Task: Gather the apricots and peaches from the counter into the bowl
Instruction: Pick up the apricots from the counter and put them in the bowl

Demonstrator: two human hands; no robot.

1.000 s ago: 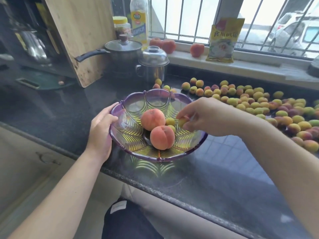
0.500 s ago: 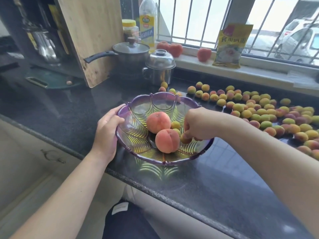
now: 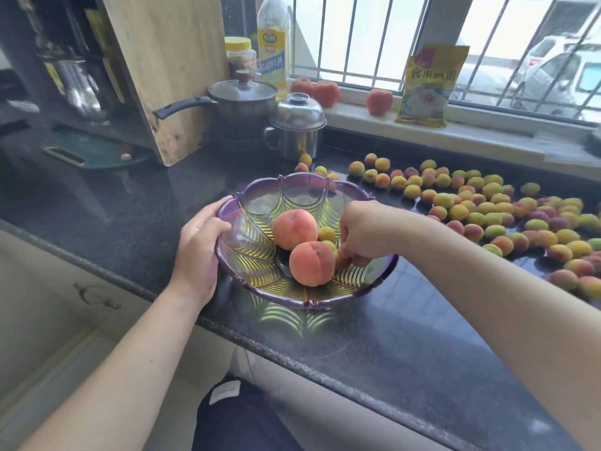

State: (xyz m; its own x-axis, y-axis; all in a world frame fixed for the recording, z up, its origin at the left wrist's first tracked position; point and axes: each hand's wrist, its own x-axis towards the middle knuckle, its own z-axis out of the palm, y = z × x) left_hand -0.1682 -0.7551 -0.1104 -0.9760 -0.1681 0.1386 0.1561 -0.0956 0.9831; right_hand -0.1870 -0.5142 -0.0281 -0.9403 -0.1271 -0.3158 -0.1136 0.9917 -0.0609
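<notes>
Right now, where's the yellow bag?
In the head view, the yellow bag stands far right on the windowsill against the window bars, right of a lone red fruit.

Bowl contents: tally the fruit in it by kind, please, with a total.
Peaches: 2
Apricots: 3 showing, one of them pinched in the right hand; any more are hidden
Total in the bowl: 5 visible

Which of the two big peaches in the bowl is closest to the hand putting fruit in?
The front peach, nearer the camera. It sits right beside the right hand, while the back peach lies farther left.
</notes>
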